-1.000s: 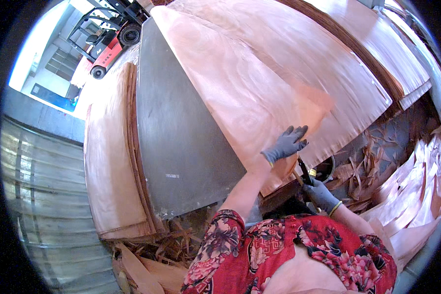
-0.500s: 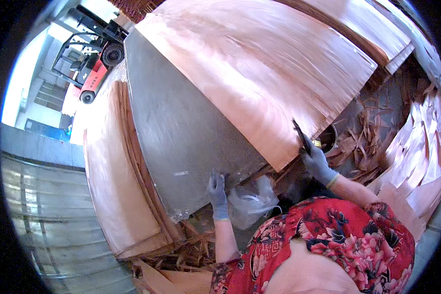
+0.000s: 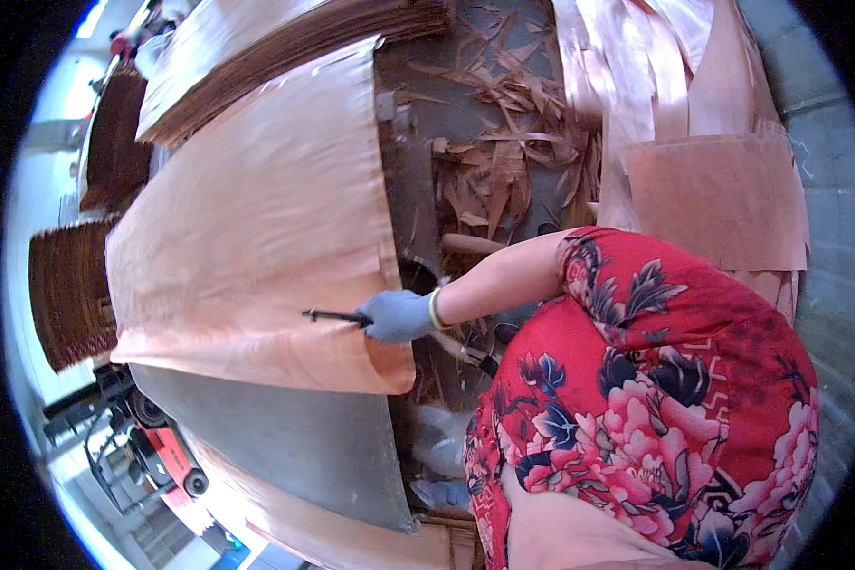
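My right hand [image 3: 399, 315], in a grey-blue glove, is closed around a slim black tool [image 3: 337, 315] whose kind I cannot make out. It is at the near edge of a large pale wood veneer sheet [image 3: 256, 218], with the tool over the sheet. The sheet's lower edge bulges and curls up over a dark grey board [image 3: 285, 427]. My left hand [image 3: 442, 492], also gloved, is low in the picture beside the board's near edge. It is partly hidden by my red flowered clothing, and its fingers are not clear.
Torn veneer strips [image 3: 508, 161] litter the floor beyond my right arm. Long pale veneer pieces [image 3: 674, 76] hang in a pile to the right. Veneer stacks [image 3: 71, 294] stand at the far left. A red forklift [image 3: 166, 465] is at lower left. Clear plastic [image 3: 442, 437] lies near the board.
The whole view has swung round toward the right, bringing the scraps and right-hand veneer pile closer to the middle. My right hand still grips the black tool; my left hand is now partly hidden.
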